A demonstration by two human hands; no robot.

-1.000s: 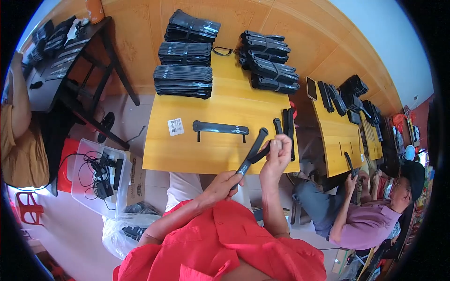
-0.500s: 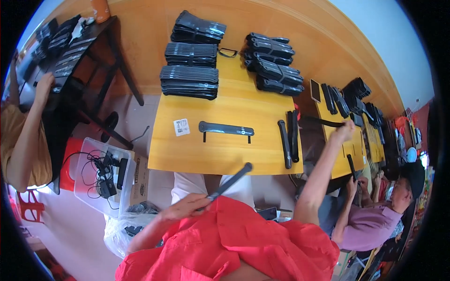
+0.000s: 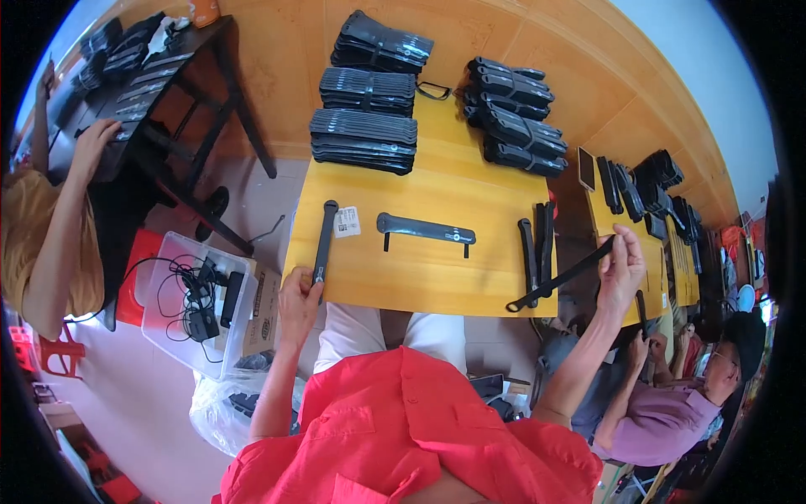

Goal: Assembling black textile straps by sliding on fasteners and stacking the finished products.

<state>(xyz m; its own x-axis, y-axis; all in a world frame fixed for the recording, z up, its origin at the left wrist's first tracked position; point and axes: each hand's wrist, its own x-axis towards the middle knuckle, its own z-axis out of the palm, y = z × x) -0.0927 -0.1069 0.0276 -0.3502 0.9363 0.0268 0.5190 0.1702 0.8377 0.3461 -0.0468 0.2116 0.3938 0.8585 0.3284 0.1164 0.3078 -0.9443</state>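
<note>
My left hand (image 3: 300,296) is closed on the lower end of a flat black strip with rounded ends (image 3: 325,239). That strip lies upright along the table's left side, beside a white label (image 3: 346,222). Out past the table's right edge, my right hand (image 3: 623,269) grips one end of a second, slimmer black strip (image 3: 558,281), which slants down to the left over the table edge. Between my hands a similar strip (image 3: 426,229) lies crosswise on the yellow table (image 3: 403,286), with two short black tabs below it. Several more strips (image 3: 538,248) lie side by side near the right edge.
Bundled black strips are stacked at the back left (image 3: 363,139) and back right (image 3: 520,118). Left of the table stands a clear bin (image 3: 180,294) of cables. A person in a purple shirt (image 3: 663,416) works at right; another person's arm (image 3: 71,210) reaches over a dark table at left.
My left hand has gone forward and left, bringing its strip from above my lap onto the table. The right hand's strip has swung down toward the table edge. The view has shifted slightly.
</note>
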